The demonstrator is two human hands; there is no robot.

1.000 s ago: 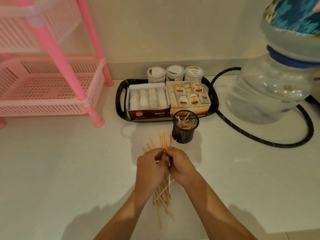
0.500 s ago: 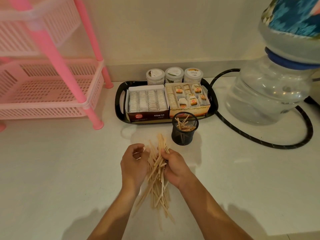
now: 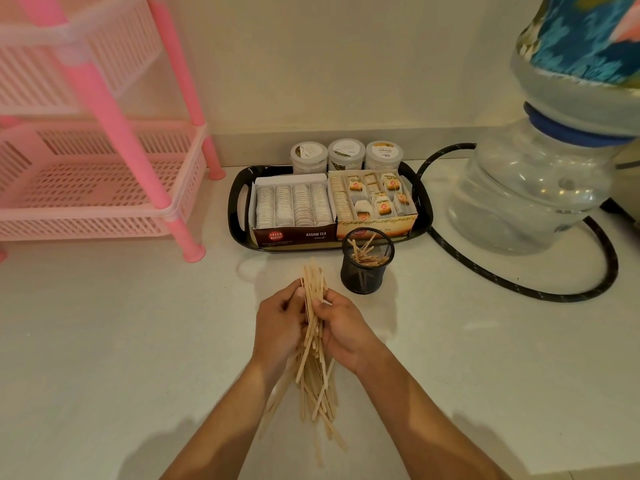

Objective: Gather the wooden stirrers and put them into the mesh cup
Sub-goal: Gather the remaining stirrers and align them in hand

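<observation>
A bundle of pale wooden stirrers (image 3: 314, 368) stands slanted on the white counter, its tips fanning out above and below my hands. My left hand (image 3: 280, 327) and my right hand (image 3: 343, 329) press it from both sides, fingers curled round the sticks. Just beyond and to the right stands the black mesh cup (image 3: 367, 260), upright, with several stirrers leaning inside it. The middle of the bundle is hidden between my palms.
A black tray (image 3: 239, 216) with two open tea-bag boxes and three round jars sits behind the cup. A pink plastic rack (image 3: 104, 188) stands at the left. A large water bottle (image 3: 533, 188) and a black hose (image 3: 519, 289) lie at the right.
My hands, apart half a second ago with the sticks splayed loosely between them, have closed together and squeezed the stirrers into a tighter bundle.
</observation>
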